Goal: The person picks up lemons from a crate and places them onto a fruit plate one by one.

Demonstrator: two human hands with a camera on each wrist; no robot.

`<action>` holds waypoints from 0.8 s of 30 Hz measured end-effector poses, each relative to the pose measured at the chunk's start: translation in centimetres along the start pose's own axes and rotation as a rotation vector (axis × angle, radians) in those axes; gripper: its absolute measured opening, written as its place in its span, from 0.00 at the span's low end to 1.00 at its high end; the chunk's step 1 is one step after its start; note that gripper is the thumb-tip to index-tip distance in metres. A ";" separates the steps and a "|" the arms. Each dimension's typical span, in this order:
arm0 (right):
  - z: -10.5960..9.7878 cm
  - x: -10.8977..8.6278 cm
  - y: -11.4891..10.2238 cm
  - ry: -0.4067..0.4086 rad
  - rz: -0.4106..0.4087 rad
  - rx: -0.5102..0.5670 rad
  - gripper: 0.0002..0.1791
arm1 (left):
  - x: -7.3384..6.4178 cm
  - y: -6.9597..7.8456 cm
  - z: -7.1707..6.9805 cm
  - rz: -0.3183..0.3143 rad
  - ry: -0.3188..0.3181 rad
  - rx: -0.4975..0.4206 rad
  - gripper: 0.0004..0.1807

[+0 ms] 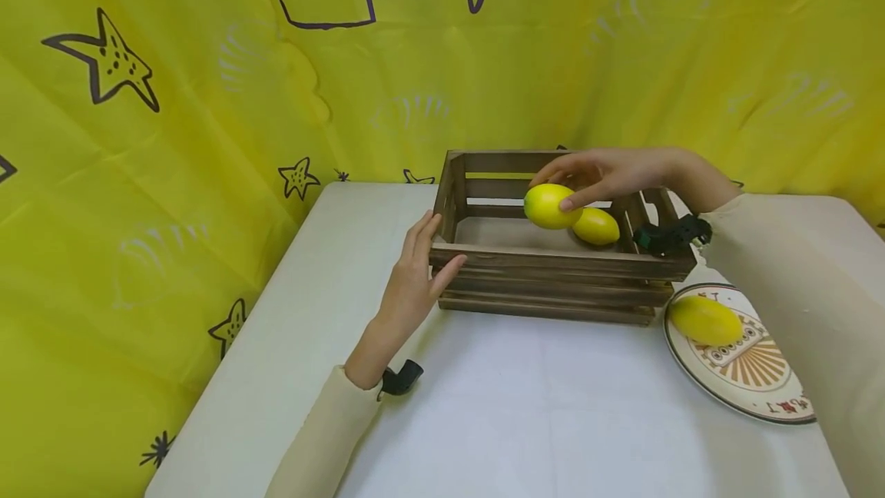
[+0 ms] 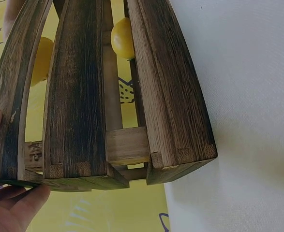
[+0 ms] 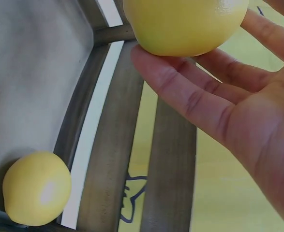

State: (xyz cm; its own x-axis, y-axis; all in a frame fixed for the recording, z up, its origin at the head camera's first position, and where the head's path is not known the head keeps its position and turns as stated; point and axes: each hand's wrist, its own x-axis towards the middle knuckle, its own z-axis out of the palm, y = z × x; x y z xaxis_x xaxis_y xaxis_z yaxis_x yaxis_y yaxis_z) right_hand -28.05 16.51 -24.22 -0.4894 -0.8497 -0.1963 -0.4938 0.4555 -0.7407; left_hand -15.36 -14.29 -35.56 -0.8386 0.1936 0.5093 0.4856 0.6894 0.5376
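Note:
A brown wooden crate (image 1: 553,275) with slatted sides stands on the white table. Over its opening, my right hand (image 1: 611,175) holds a yellow lemon (image 1: 549,206) between thumb and fingers. A second lemon (image 1: 596,227) lies on the crate floor toward the right; the right wrist view shows this lemon (image 3: 37,188) below the held one (image 3: 187,24). My left hand (image 1: 411,275) grips the crate's near left corner, thumb over the front top slat and fingers along the left end. In the left wrist view, fingers of the left hand (image 2: 11,208) touch the slat ends.
A round patterned plate (image 1: 760,398) sits right of the crate, partly hidden by the right sleeve. A third lemon (image 1: 707,321) rests on it. Behind the table hangs a yellow curtain (image 1: 387,98) with starfish drawings. Black straps (image 1: 674,235) circle the wrists.

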 end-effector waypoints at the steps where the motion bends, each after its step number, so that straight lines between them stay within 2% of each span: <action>1: 0.0 -0.2 -0.1 -0.002 0.001 0.000 0.26 | 0.0 0.0 0.0 0.001 0.002 0.001 0.37; 11: 0.4 -1.7 -1.4 -0.061 0.049 0.028 0.26 | -0.4 0.2 0.4 -0.023 -0.009 -0.009 0.38; 24: 1.1 -3.7 -2.2 -0.060 -0.140 -0.029 0.25 | -0.3 0.2 0.1 0.012 0.010 -0.001 0.37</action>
State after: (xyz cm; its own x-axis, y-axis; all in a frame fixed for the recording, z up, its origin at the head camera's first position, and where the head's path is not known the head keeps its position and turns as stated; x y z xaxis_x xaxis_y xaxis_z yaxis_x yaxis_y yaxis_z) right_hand -24.41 18.37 -22.60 -0.3710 -0.9193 -0.1314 -0.5753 0.3386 -0.7445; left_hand -15.00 -14.13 -35.64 -0.8301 0.1945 0.5226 0.4959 0.6861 0.5323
